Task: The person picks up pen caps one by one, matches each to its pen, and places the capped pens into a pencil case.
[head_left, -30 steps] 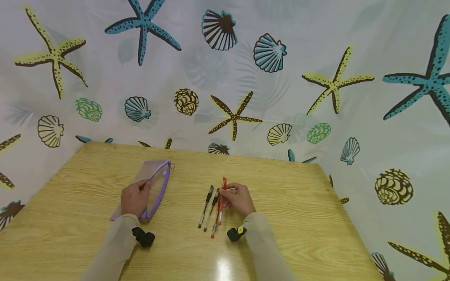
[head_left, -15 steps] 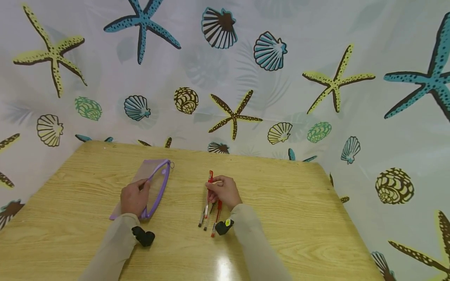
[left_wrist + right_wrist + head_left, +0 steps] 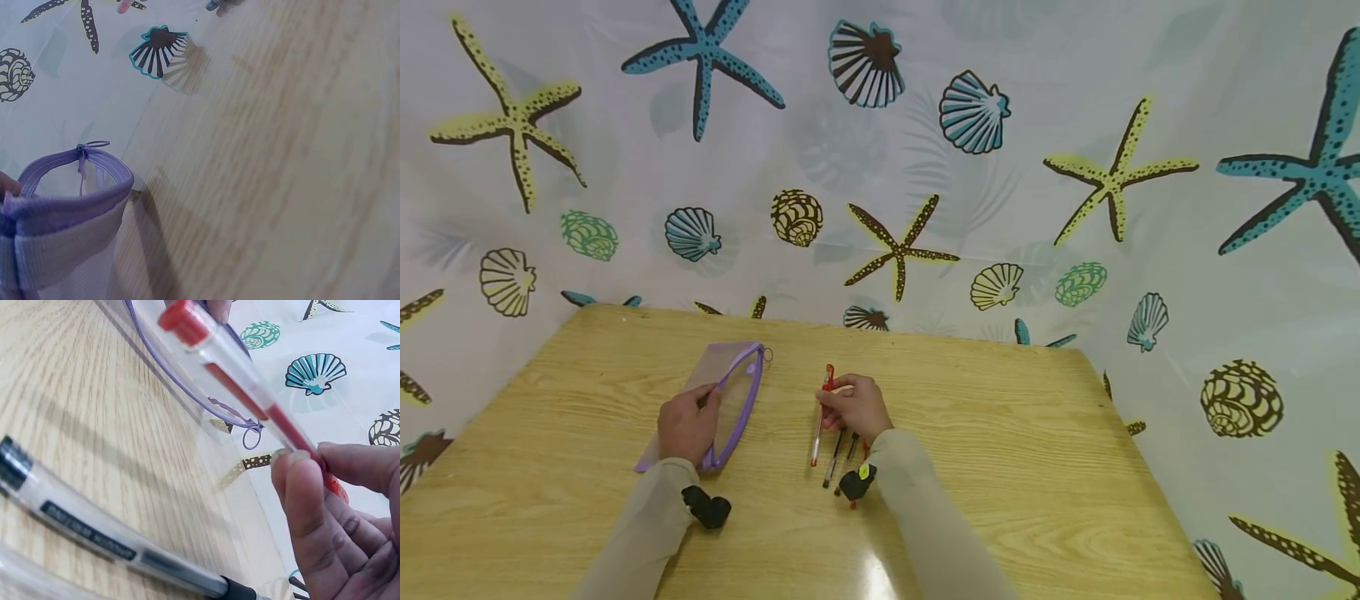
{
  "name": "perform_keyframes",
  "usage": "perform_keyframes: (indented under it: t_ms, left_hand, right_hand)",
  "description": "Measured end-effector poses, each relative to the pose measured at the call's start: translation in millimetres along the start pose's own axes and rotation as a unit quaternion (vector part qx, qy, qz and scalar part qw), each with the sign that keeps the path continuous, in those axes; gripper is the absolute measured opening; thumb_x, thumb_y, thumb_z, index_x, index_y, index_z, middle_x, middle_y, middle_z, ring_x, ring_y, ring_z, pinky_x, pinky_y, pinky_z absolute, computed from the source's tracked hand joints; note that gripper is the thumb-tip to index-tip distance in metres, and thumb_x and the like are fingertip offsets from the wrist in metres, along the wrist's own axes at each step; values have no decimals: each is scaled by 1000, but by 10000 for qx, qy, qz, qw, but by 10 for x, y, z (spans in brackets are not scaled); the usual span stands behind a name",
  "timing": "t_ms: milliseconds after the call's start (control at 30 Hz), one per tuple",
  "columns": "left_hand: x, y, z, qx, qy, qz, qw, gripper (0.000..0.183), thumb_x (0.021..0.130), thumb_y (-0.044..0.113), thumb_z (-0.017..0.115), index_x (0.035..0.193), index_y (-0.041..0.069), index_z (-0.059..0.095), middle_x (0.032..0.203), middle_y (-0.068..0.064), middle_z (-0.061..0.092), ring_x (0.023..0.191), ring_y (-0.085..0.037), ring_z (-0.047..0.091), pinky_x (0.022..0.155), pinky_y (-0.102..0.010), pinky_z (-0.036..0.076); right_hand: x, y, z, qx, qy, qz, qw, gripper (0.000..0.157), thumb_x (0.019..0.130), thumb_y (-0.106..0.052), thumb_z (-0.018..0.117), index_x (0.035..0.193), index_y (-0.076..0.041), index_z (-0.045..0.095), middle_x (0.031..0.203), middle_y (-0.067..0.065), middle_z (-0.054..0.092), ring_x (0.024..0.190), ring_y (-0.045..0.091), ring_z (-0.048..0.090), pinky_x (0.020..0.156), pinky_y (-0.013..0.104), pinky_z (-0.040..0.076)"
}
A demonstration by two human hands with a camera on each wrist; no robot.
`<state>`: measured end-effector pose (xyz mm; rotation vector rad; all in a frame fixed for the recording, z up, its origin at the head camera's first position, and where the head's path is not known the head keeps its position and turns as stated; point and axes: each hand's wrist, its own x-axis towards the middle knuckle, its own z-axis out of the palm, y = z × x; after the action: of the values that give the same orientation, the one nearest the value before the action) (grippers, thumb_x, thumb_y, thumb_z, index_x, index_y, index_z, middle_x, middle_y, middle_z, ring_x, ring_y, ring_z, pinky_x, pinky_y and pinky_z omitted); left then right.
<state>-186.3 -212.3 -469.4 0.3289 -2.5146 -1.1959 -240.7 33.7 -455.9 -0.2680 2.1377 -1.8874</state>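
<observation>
My left hand (image 3: 687, 423) pinches one edge of the mouth of a see-through pencil pouch (image 3: 748, 415) with a purple zipper trim. The mouth gapes in the left wrist view, where the purple trim (image 3: 75, 209) curves round it and just a bit of finger (image 3: 7, 185) shows. Thumb and fingers of my right hand (image 3: 859, 407) grip a red gel pen (image 3: 818, 429) near its capped end. It is held over the table, apart from the pouch, its red end plug (image 3: 184, 324) pointing away from the fingers in the right wrist view.
Two black pens lie beneath my right hand, one black pen (image 3: 832, 463) closest to the pouch. Another red pen (image 3: 853, 504) is mostly covered by the right wrist and its camera (image 3: 855, 483). A shell-print curtain (image 3: 910, 167) borders the wooden table (image 3: 1015, 433).
My right hand has lifted the red pen off the group of pens and carried it left toward the pouch. The left hand and pouch stay in place.
</observation>
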Motion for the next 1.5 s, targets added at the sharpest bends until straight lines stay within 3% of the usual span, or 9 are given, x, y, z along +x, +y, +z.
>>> perform_keyframes:
  t_ms: [367, 467, 600, 700, 967, 1333, 1500]
  left_hand:
    - [-5, 6, -3, 12, -24, -20, 10000, 37, 101, 21, 49, 122, -6, 63, 117, -25, 64, 110, -42, 59, 94, -52, 45]
    - [-4, -10, -1, 38, -10, -17, 10000, 37, 101, 21, 49, 122, -6, 63, 117, -26, 64, 110, -42, 58, 94, -52, 44]
    - [-8, -11, -13, 59, -32, 20, 10000, 37, 101, 21, 49, 122, -5, 63, 117, -26, 63, 111, -42, 58, 95, -52, 44]
    - [-11, 3, -15, 56, -20, 58, 10000, 36, 101, 21, 49, 122, -5, 63, 116, -26, 64, 110, -42, 58, 95, -52, 44]
    - [-20, 11, 6, 74, -41, 23, 10000, 38, 101, 22, 48, 123, -5, 63, 117, -25, 64, 110, -43, 58, 94, -53, 44]
    - [-24, 5, -3, 67, 121, 98, 9999, 37, 101, 23, 49, 122, -4, 63, 115, -24, 65, 109, -42, 60, 94, -53, 44]
    - [-22, 19, -8, 72, 116, 133, 9998, 38, 102, 23, 49, 122, -5, 64, 115, -25, 64, 109, -42, 59, 94, -54, 44]
  right_hand:
    - [119, 31, 167, -69, 17, -92, 9999, 28, 91, -9, 67, 111, 9, 58, 67, 14, 68, 45, 11, 60, 54, 37, 57]
    - [104, -35, 226, -45, 38, -52, 10000, 29, 91, -8, 67, 111, 10, 57, 70, 21, 68, 45, 12, 60, 58, 44, 57]
    - [131, -61, 298, -124, 49, -23, 9999, 27, 91, -10, 66, 111, 7, 58, 71, 22, 68, 45, 12, 59, 63, 51, 56]
    - [191, -30, 337, -237, 10, -66, 9997, 26, 91, -12, 67, 110, 5, 59, 66, 15, 68, 45, 11, 59, 61, 48, 56]
    - [257, -12, 489, -340, -77, -26, 9994, 25, 92, -14, 67, 110, 2, 59, 66, 12, 68, 45, 11, 60, 56, 40, 57]
    - [297, -83, 672, -251, -29, -91, 9996, 24, 92, -12, 66, 109, 3, 60, 68, 14, 69, 45, 11, 59, 58, 44, 57]
    - [348, -90, 749, -289, 58, -12, 9996, 22, 92, -12, 66, 108, 2, 60, 66, 12, 69, 43, 11, 58, 54, 40, 57]
